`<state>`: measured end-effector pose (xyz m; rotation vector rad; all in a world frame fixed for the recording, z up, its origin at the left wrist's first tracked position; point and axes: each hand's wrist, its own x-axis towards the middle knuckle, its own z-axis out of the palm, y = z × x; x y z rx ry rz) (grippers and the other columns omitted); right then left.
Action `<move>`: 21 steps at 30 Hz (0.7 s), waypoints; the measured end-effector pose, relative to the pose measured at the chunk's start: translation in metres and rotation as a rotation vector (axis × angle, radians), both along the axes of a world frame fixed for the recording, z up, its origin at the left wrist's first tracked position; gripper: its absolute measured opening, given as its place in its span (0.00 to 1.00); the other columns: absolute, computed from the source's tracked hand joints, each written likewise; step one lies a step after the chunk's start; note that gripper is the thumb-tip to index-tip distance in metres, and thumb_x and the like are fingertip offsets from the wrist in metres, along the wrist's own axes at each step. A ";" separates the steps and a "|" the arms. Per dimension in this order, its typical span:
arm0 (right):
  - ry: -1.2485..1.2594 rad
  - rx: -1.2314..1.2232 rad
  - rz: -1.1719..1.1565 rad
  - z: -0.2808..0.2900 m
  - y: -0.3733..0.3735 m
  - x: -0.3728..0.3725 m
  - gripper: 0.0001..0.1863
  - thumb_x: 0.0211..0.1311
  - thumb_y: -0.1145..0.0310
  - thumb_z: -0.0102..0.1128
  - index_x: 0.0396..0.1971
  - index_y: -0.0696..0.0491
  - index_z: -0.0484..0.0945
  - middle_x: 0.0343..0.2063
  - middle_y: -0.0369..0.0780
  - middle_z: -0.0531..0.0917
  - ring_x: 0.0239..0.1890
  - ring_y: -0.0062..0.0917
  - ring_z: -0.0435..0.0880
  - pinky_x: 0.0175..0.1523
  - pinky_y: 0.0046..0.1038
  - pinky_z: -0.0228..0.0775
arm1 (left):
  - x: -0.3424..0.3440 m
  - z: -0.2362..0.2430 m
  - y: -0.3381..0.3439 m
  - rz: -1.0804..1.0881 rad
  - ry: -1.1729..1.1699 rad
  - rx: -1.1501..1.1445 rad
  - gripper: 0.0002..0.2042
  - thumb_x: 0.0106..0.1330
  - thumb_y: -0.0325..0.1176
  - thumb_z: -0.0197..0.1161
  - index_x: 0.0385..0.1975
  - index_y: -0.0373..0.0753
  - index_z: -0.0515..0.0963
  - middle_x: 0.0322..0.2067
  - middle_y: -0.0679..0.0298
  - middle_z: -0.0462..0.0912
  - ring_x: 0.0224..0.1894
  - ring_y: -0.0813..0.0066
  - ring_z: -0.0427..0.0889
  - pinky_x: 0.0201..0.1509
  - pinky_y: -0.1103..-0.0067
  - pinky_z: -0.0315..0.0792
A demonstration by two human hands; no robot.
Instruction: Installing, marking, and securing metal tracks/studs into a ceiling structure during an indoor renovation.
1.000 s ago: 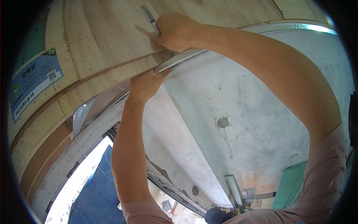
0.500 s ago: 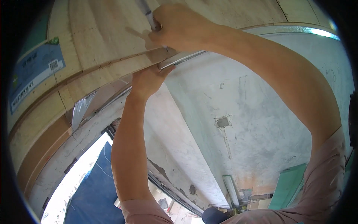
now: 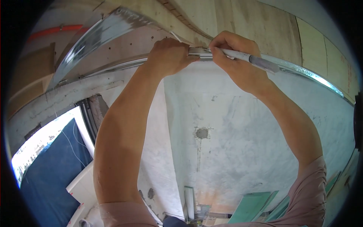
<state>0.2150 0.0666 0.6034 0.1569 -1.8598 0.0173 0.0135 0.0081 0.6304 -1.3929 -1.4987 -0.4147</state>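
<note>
Up by the ceiling edge, my right hand [image 3: 244,72] is closed around a marker pen [image 3: 242,56] with a white barrel and a grey end. The pen's tip side points left, toward a wooden panel edge. Left of it, my left hand [image 3: 166,56] is raised with its thumb pointing right, gripping a thin metal strip [image 3: 199,53] along that edge. Its other fingers are partly hidden. Pale wooden boards [image 3: 261,28] line the ceiling just above both hands.
A shiny metal channel [image 3: 310,73] follows the wall top to the right. Clear plastic film [image 3: 87,49] hangs at upper left, near an orange pipe [image 3: 60,29]. A grey plastered wall [image 3: 242,132] stands ahead. Green boards [image 3: 251,206] lean below; a window with dark blue sheeting [image 3: 53,174] is at left.
My view has turned left along the ceiling edge. My right hand has come down from the board's face to the edge beside my left hand, and the pen now lies nearly level.
</note>
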 end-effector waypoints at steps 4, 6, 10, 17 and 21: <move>-0.006 0.052 -0.048 -0.003 -0.006 -0.003 0.03 0.57 0.75 0.60 0.30 0.58 0.78 0.22 0.40 0.83 0.22 0.22 0.80 0.28 0.24 0.70 | -0.001 -0.004 -0.003 -0.131 0.005 0.094 0.20 0.61 0.53 0.62 0.32 0.39 0.83 0.35 0.59 0.84 0.40 0.59 0.83 0.44 0.66 0.76; 0.017 0.059 -0.057 -0.005 -0.001 -0.006 0.03 0.56 0.75 0.60 0.29 0.58 0.78 0.21 0.41 0.83 0.22 0.22 0.80 0.28 0.24 0.71 | 0.005 -0.003 -0.005 -0.081 -0.008 0.056 0.19 0.61 0.52 0.63 0.33 0.40 0.83 0.35 0.59 0.84 0.41 0.59 0.83 0.44 0.66 0.76; 0.042 0.107 -0.102 -0.004 -0.001 -0.007 0.02 0.57 0.76 0.60 0.30 0.58 0.78 0.21 0.41 0.83 0.22 0.22 0.80 0.28 0.24 0.71 | 0.005 -0.002 -0.005 -0.071 0.005 0.029 0.19 0.60 0.51 0.64 0.35 0.39 0.82 0.35 0.59 0.84 0.41 0.59 0.83 0.45 0.66 0.76; 0.051 0.117 -0.125 -0.004 -0.001 -0.008 0.03 0.58 0.75 0.59 0.31 0.58 0.78 0.22 0.41 0.83 0.21 0.22 0.80 0.27 0.24 0.70 | 0.001 -0.001 -0.003 -0.111 0.017 0.053 0.19 0.61 0.51 0.64 0.37 0.39 0.82 0.38 0.59 0.84 0.43 0.60 0.82 0.47 0.66 0.76; 0.036 0.123 -0.157 -0.004 -0.005 -0.006 0.03 0.59 0.74 0.59 0.31 0.58 0.78 0.22 0.40 0.83 0.22 0.20 0.80 0.28 0.23 0.70 | -0.001 -0.002 -0.003 -0.092 0.026 0.053 0.20 0.61 0.52 0.64 0.39 0.40 0.81 0.39 0.60 0.84 0.46 0.60 0.81 0.48 0.67 0.76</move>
